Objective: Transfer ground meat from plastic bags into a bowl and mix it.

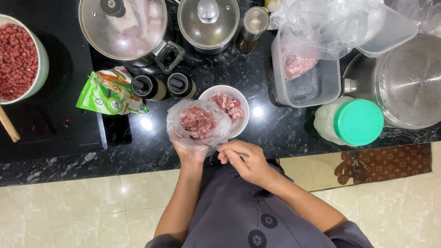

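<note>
My left hand [189, 152] grips a clear plastic bag [198, 123] of pink minced meat from below, at the counter's front edge. The bag leans over the left side of a small white bowl [241, 102] that also holds minced meat. My right hand [247, 160] is closed on a thin metal utensil handle [232, 152]; its tip points towards the bag and is hidden behind my left hand.
The black stone counter [131, 154] carries a bowl of red beans [11, 58] with a chopstick, two lidded pots [125, 24], a green packet [110, 92], two dark bottles [165, 85], a plastic container with meat [303, 74], a green-lidded jar [353, 122] and a steel pan [417, 81].
</note>
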